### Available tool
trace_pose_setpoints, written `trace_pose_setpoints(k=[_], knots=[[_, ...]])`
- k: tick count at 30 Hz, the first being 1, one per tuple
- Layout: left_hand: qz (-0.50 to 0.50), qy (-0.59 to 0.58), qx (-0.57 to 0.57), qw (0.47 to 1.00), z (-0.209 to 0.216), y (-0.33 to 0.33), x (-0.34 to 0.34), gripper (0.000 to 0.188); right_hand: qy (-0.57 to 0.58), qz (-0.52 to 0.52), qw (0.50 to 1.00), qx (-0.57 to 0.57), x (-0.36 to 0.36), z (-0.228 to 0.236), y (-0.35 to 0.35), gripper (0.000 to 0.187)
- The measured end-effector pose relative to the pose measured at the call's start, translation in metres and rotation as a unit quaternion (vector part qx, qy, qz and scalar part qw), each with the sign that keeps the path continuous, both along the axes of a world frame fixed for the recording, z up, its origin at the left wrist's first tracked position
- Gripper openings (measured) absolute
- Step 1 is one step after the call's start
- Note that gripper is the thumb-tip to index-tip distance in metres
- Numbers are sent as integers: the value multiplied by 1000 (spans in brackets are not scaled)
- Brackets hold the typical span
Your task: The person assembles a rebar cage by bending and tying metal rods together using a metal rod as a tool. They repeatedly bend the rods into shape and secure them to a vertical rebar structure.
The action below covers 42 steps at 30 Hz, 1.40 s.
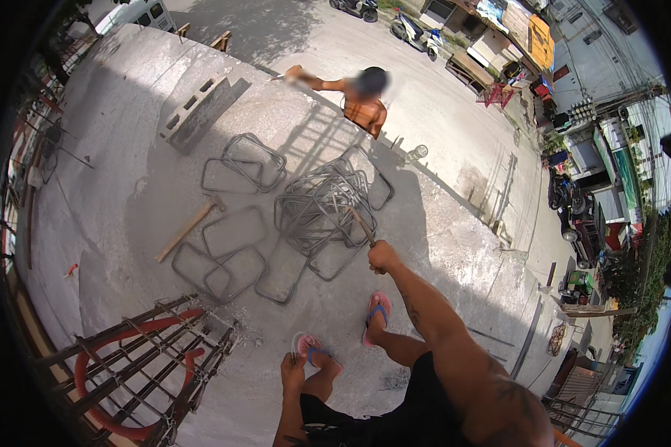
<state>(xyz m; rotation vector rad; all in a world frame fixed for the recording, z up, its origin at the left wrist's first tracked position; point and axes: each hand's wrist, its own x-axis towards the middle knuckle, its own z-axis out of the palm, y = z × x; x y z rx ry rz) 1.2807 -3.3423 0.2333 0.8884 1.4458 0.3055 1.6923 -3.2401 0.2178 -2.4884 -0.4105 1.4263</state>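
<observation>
My right hand (382, 257) is closed around a slim brown stick-like tool (362, 226) whose exact kind I cannot make out. Its far end reaches over a tangled heap of bent steel rebar stirrups (324, 205) on the concrete slab. Down by my left foot, my left hand (292, 365) grips a loop of thin wire (300, 341). More rectangular stirrups (235, 227) lie flat to the left of the heap, some overlapping. A hammer with a wooden handle (186, 231) rests beside them.
A hollow concrete block (197, 115) sits at the far left. Upright rebar with a red corrugated hose (89, 387) rises at the lower left. Another person (365, 104) stands beyond the slab's edge, an arm reaching to it. Beyond lies a street with parked motorbikes (414, 33).
</observation>
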Motion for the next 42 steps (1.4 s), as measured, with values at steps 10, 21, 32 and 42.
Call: trace_pose_setpoints(k=[10,21,32,42], knots=[[92,-68,-48,992,-79,16,41,12,123,-129,984,24,-6,-178,19,21],[158,-2,-11,987,-69,-63,-7,20,161,40,983,-83,-96,-149,-44,22],[368,-55,-25,928,-57,-276,-59,14,265,90,953,-113,-261,-134,-187,22],[286,106,223,926,30,-177,-189,31,86,592,800,-55,-363,-66,-287,23]])
